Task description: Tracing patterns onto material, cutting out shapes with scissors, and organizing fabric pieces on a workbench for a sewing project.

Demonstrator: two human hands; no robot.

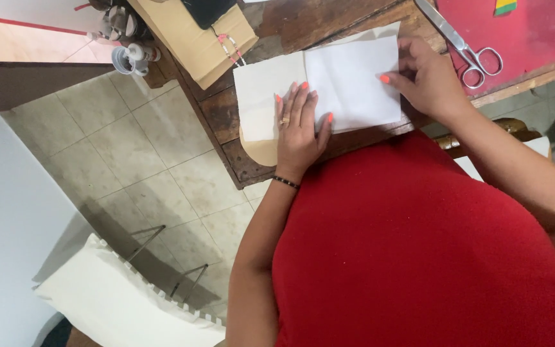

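1. At far left, beyond the counter's edge: small bottles and spools (130, 54) clustered on a low ledge above the tiled floor (130, 154).
2. Next over, a cardboard box (191, 38) lying on the dark wooden counter (223, 119).
3. Near the counter's front edge, a white folded sheet (348, 80) lying flat over a tan piece (261, 151) that peeks out below it.
4. Left hand (298, 125) pressed palm down on the sheet's lower middle, fingers spread; grip released, nothing clasped.
5. Right hand (428, 80) resting on the sheet's right edge, fingertips pinning the paper, grip not clenched.
6. Further right, steel scissors (467, 48) lying across onto a red mat (534, 29), well apart from both hands.
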